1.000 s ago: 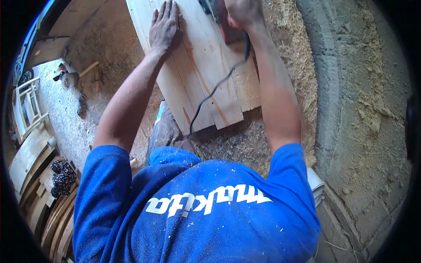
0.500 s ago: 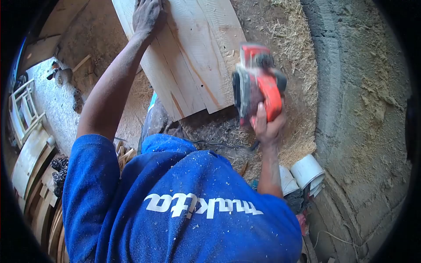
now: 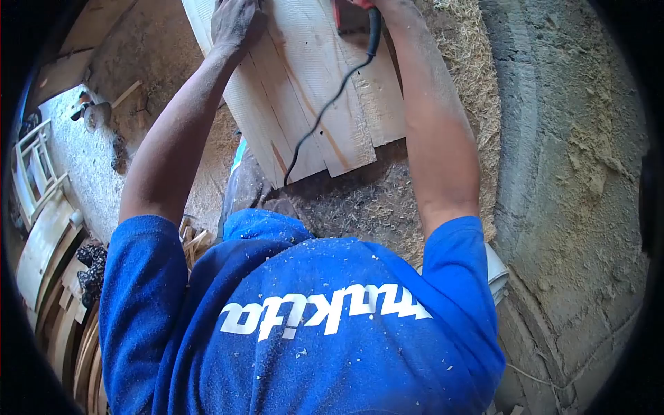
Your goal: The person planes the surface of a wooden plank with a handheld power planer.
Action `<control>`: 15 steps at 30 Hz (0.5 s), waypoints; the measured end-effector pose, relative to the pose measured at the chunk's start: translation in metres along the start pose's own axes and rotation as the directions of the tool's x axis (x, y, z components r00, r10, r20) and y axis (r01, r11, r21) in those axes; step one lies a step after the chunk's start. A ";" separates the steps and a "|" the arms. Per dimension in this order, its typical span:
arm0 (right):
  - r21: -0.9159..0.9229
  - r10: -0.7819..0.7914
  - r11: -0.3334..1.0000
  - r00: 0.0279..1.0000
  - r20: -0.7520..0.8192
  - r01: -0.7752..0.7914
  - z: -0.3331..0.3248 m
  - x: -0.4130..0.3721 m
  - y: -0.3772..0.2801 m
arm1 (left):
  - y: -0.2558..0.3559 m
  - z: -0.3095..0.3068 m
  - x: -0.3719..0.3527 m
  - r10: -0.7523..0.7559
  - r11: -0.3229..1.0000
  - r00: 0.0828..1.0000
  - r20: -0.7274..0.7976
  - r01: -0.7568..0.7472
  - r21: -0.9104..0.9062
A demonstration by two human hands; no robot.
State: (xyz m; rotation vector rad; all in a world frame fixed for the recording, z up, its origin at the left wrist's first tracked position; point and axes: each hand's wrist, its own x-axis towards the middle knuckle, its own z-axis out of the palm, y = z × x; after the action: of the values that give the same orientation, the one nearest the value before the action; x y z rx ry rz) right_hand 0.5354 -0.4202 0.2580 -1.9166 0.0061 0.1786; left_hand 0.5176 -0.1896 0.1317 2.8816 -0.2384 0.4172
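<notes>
A panel of pale wooden boards (image 3: 311, 90) with a stepped near end lies in front of me. My left hand (image 3: 239, 24) rests on its upper left part, with fingers stretched forward and the tips cut off by the top of the view. At the top, my right hand (image 3: 389, 5) is mostly out of view, at the handle of a red electric planer (image 3: 354, 15). Only the planer's rear part shows, over the right side of the boards. Its black cord (image 3: 325, 107) trails back across the panel toward my body.
Wood shavings (image 3: 477, 124) cover the ground right of the panel, beside a rough grey concrete strip (image 3: 532, 173). A white bucket (image 3: 496, 273) is partly hidden by my right sleeve. At left are a wooden frame (image 3: 38, 169), curved offcuts (image 3: 45, 242) and an angle grinder-like tool (image 3: 90, 114).
My right hand has swung the planer from the panel's near right side forward to the top of the view. The cord now lies over the boards. My left hand has hardly moved.
</notes>
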 end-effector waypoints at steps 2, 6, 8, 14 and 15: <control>-0.190 -0.676 0.732 0.664 -0.318 0.654 0.016 0.013 0.040 | -0.003 0.006 0.001 0.005 1.000 1.000 -0.013 -0.005 0.004; -0.229 -0.259 0.951 0.937 -0.235 0.206 0.006 -0.131 0.058 | -0.003 0.008 0.000 -0.003 1.000 0.999 -0.032 0.003 -0.020; -0.176 -0.159 0.978 0.939 -0.304 0.109 0.010 -0.218 0.061 | -0.006 0.014 0.001 -0.007 1.000 1.000 -0.029 0.007 -0.014; -0.099 0.252 0.951 0.917 -0.309 -0.294 0.022 -0.398 0.072 | -0.007 0.022 0.000 0.000 0.999 1.000 -0.023 0.001 0.049; -0.090 0.296 0.937 0.907 -0.301 -0.336 0.024 -0.400 0.071 | -0.009 0.024 0.001 0.001 0.999 1.000 -0.021 0.000 0.050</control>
State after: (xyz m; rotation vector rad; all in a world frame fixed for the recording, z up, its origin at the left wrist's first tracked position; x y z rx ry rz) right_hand 0.1305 -0.4554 0.2347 -2.0585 0.5144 0.1228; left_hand 0.5262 -0.1870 0.1083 2.9243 -0.2277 0.4601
